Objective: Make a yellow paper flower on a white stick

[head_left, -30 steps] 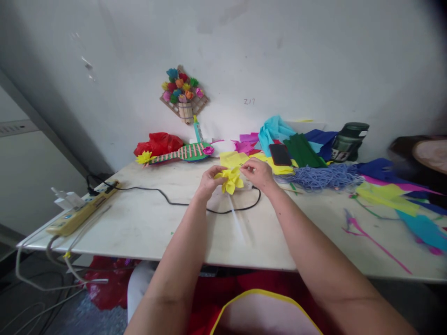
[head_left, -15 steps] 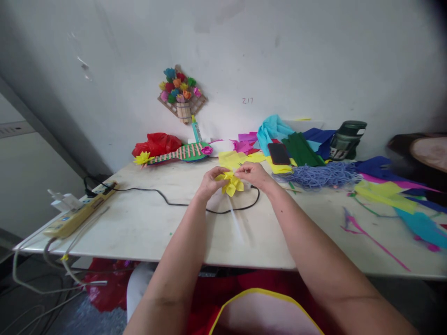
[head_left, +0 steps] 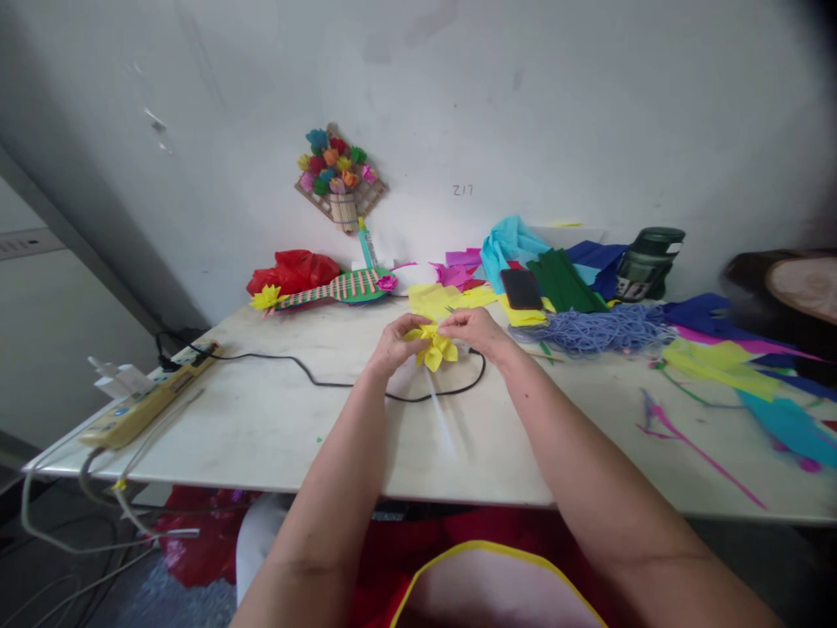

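Observation:
A yellow paper flower (head_left: 437,353) with pointed petals is held above the middle of the table. My left hand (head_left: 394,344) pinches its left side. At its upper right, my right hand (head_left: 476,324) has thumb and forefinger closed on the petals; a small thin dark tip shows by these fingers, too small to name. Below the flower a translucent whitish stick (head_left: 442,419) slants toward the table's front edge, blurred at its lower end. Just behind the hands lies yellow crepe paper (head_left: 432,298).
A black cable (head_left: 320,382) runs from the power strip (head_left: 140,406) to beneath the flower. At the back are a paper-decorated lute shape (head_left: 357,286), a glue tube (head_left: 367,246) and a phone (head_left: 521,288). Purple-blue yarn (head_left: 588,330), crepe paper and a dark green bottle (head_left: 649,264) stand right.
The flower has tipped very slightly, its lower petals a touch lower. Both hands keep almost the same place and grip.

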The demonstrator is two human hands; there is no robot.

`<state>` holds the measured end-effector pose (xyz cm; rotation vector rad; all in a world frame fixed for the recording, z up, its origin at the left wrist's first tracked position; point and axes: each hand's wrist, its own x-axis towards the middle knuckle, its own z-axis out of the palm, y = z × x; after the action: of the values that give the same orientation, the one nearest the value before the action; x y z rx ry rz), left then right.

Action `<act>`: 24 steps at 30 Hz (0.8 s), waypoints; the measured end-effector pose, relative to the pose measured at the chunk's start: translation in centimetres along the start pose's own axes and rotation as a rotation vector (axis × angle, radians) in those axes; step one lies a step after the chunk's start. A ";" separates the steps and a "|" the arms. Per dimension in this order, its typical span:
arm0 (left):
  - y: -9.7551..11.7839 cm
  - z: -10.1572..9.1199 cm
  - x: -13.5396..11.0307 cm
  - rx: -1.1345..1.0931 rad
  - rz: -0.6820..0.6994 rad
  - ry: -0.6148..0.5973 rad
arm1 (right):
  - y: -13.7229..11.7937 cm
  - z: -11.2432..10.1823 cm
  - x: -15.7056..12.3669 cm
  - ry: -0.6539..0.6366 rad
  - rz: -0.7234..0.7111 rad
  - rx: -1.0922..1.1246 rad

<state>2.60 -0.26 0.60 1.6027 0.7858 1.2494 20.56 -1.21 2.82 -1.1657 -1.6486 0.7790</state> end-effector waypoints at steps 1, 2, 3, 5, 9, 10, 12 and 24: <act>0.0 0.0 0.0 -0.001 -0.003 -0.001 | 0.0 0.0 0.0 0.000 0.004 0.009; 0.0 0.0 0.0 -0.002 -0.007 -0.003 | 0.1 0.1 0.1 0.001 0.007 0.017; 0.1 0.0 0.0 -0.004 -0.011 -0.007 | 0.1 0.1 0.1 0.004 0.007 0.023; 0.1 0.1 -0.1 -0.011 -0.019 -0.018 | 0.2 0.2 0.2 0.015 -0.001 0.029; 0.1 0.1 -0.1 -0.029 -0.021 -0.029 | 0.3 0.3 0.4 0.054 -0.048 0.021; 0.1 0.1 -0.1 -0.030 -0.023 -0.031 | 0.4 0.4 0.4 0.061 -0.061 0.014; 0.1 0.1 -0.1 -0.029 -0.031 -0.035 | 0.3 0.4 0.4 0.074 -0.083 -0.007; 0.1 0.2 0.0 -0.064 -0.042 -0.041 | 0.2 0.2 0.4 0.085 -0.167 -0.121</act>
<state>2.74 -0.34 0.63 1.5481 0.7431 1.1961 20.39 -0.78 2.72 -1.1118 -1.7158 0.5233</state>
